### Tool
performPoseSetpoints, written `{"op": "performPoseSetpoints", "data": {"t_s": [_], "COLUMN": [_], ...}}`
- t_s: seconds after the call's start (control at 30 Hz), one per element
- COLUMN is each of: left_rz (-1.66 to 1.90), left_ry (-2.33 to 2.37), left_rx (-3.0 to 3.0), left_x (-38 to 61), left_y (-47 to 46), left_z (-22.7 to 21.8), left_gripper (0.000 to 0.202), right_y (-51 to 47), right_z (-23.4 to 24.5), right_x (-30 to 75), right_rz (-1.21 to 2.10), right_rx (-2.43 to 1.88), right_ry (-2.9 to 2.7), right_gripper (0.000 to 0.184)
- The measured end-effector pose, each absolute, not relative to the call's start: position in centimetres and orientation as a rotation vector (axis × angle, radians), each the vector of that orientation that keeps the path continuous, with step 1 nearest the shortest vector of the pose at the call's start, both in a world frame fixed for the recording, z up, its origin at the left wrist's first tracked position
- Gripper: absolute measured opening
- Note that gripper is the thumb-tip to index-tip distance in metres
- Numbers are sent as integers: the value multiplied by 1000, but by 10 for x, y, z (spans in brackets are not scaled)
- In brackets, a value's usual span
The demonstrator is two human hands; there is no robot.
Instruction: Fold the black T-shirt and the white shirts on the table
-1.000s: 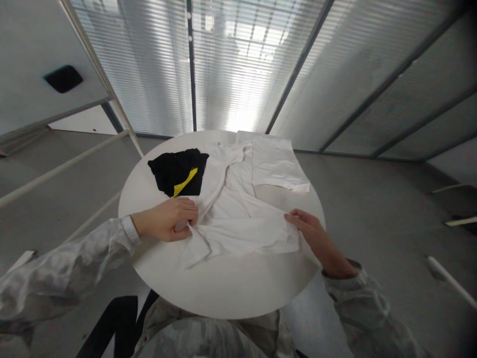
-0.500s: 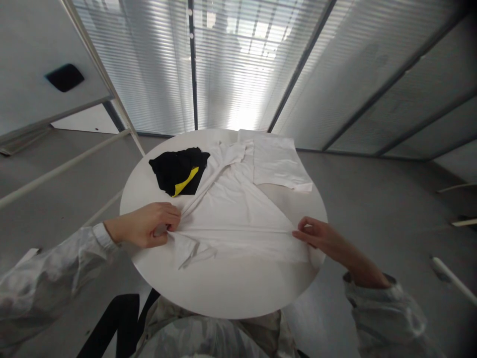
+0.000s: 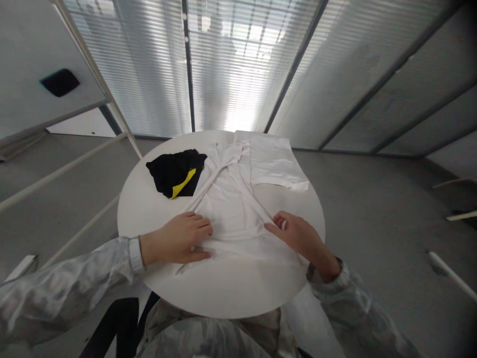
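Note:
A white shirt (image 3: 231, 201) lies rumpled across the middle of the round white table (image 3: 223, 293). On its lower left part rests my left hand (image 3: 182, 237), palm down, with thumb and fingers apart. My right hand (image 3: 296, 233) pinches the shirt's right edge between thumb and fingertips. Creases run across the shirt between both hands. Its upper part is twisted, with a loose fold pointing to the back of the table.
A black cloth bundle (image 3: 173, 169) with a yellow strip (image 3: 182, 184) sits at the table's back left. Folded white cloth (image 3: 278, 161) lies at the back right, touching the shirt. White metal rails (image 3: 63, 171) stand to the left, and blinds-covered glass panels (image 3: 231, 74) rise behind.
Both hands have moved inward over the shirt, drawing its right edge toward the middle. My left hand has gone from a pinch on the left edge to lying spread on the fabric.

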State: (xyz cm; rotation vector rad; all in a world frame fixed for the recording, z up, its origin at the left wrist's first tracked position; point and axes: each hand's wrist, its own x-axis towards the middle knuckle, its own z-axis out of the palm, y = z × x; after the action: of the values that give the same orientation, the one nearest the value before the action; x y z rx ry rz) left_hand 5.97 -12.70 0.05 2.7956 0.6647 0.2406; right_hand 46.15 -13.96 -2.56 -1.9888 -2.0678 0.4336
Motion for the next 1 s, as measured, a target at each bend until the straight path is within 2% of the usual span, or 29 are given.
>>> {"op": "performPoseSetpoints", "data": {"t_s": [0.13,0.3,0.47,0.7,0.83,1.0], "left_rz": [151,172,178,387,457,418], "left_ry": [527,311,160,440,628,403], "left_rx": [2855,2733,2601,2605,2711,2826], "left_x": [66,57,62,102,142,171], "left_y": [-134,-131,-131,-111,-83,-92], "left_z": [-8,0,1,13,-2,-38], "left_gripper": [14,14,11,22,31,53], "right_y": [-138,-137,-145,-171,-181,-194], "right_z": [-24,-24,-27,-23,-19,-12], "right_x": [464,498,501,491,492,490], "right_rz": [482,824,804,565,688,843], "right_rx": [-1929,-1914,-1978,-2021,-1874,-1759], "right_ry": [-1962,-1591,-1609,-1837,-1666,-1397], "right_gripper": [31,43,46,47,51,52]}}
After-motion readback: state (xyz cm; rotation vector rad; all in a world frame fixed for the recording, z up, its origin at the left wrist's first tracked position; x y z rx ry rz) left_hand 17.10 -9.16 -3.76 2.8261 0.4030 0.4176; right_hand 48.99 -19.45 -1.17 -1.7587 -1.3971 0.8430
